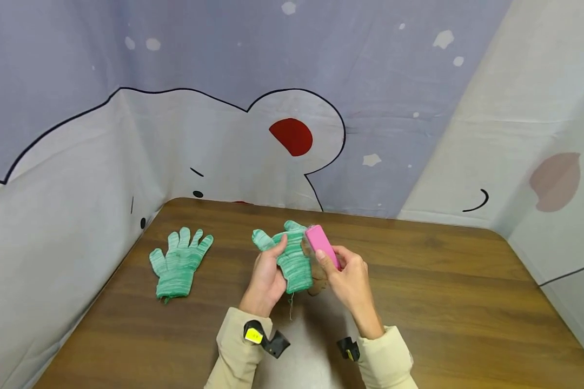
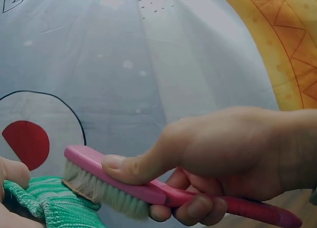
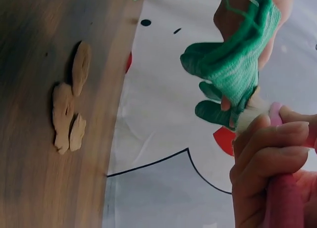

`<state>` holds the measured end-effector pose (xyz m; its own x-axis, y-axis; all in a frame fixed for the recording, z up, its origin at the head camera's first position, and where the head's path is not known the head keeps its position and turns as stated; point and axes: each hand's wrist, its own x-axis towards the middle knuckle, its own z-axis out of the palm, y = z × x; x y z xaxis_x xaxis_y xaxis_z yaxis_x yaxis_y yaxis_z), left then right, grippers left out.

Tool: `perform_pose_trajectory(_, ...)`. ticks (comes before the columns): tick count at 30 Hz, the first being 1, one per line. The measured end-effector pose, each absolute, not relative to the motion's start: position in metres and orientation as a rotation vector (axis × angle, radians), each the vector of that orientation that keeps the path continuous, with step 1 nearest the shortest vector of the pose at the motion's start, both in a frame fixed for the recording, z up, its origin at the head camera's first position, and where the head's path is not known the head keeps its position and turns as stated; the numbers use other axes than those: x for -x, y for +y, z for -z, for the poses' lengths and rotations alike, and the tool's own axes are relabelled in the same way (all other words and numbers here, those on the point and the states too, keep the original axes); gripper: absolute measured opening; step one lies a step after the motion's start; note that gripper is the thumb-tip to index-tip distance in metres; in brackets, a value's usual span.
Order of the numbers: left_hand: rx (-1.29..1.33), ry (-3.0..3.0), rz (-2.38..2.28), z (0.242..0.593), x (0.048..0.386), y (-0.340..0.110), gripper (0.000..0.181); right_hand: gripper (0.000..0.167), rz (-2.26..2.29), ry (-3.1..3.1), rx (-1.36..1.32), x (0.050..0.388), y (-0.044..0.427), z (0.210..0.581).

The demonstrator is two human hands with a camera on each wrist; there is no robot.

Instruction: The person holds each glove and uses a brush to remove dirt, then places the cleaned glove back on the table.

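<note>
My left hand grips a green-and-white striped knit glove, the bare thumb lying over its near side. Against the glove sits a thin brown piece, mostly hidden, of a kind I cannot make out. My right hand holds a pink brush by its handle, with the thumb along the back of the head. Its pale bristles touch the brown piece and the glove's edge. Loose yarn hangs from the cuff.
A matching glove lies flat on the wooden table, to the left. Several knobby tan pieces that look like ginger root lie on the table, partly behind the hands in the head view. A printed cloth hangs around the table.
</note>
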<state>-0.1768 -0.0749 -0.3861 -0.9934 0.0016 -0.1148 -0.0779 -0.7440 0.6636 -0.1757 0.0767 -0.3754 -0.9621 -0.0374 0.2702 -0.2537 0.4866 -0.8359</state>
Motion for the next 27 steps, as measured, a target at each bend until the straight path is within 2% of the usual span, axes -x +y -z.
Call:
perform_pose_trajectory(13,0.274,1.087,-2.819,0.393,0.178,-0.078,0.016,0.022,-1.479,-2.659,-0.228,0.182,0.089,0.380)
perform_pose_trajectory(18,0.288,1.085,-2.805,0.397,0.180,-0.082,0.016,0.024,-1.542,-2.695,-0.189,0.188,0.095,0.385)
perform_pose_trajectory(27,0.318,1.018,-2.808,0.404,0.185,-0.103,0.031,0.032,-1.670,-2.855,-0.008,0.205,0.122,0.399)
